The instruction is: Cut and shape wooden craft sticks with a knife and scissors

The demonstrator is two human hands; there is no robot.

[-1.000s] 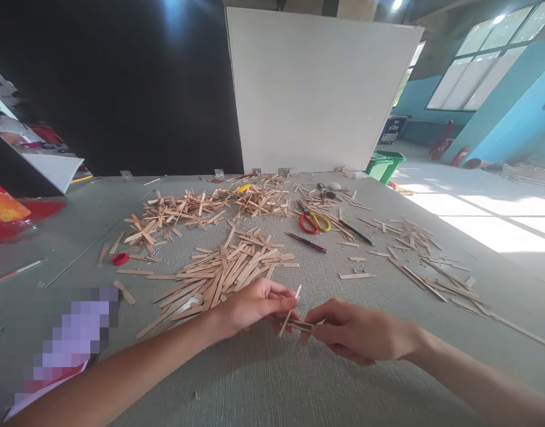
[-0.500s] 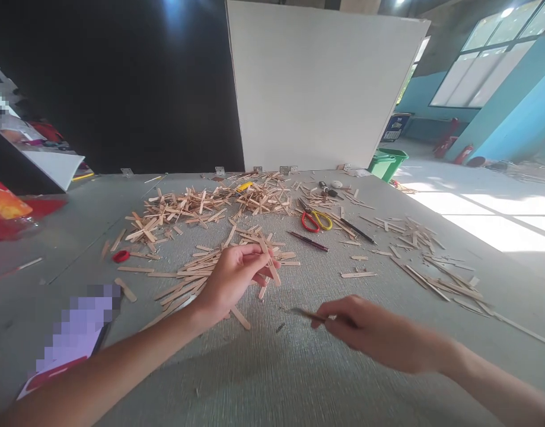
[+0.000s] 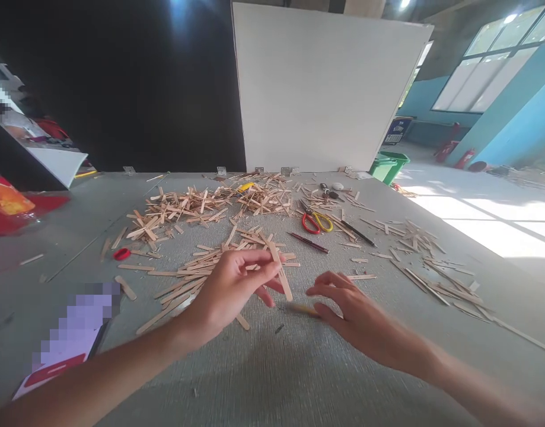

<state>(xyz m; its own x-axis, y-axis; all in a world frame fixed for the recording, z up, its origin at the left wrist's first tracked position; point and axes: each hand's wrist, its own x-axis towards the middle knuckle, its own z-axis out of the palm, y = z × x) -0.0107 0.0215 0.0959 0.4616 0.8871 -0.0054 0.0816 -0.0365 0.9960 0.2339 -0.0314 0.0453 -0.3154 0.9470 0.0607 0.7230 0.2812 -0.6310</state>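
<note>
Between its thumb and fingers my left hand (image 3: 236, 284) pinches a flat wooden stick (image 3: 281, 273), held at a slant above the table. My right hand (image 3: 347, 302) is to the right, its fingers apart, with nothing gripped between them. Just under its thumb a blurred tool with a yellowish handle (image 3: 305, 309) is at the table surface. Behind and left of my left hand, many loose sticks (image 3: 196, 267) lie fanned out. A small dark piece (image 3: 279, 328) lies in front of the tool.
Stick heaps (image 3: 183, 204) lie at the back. Red-and-yellow-handled scissors (image 3: 315, 220), a dark red pen (image 3: 308, 242) and a black pen (image 3: 359, 232) lie behind my right hand. Thin strips (image 3: 445, 284) are at right, a red ring (image 3: 121, 254) and phone (image 3: 72, 338) at left.
My right hand has opened and let go of the tool, which is now low at the table. My left hand has moved slightly right and toward me with the stick.
</note>
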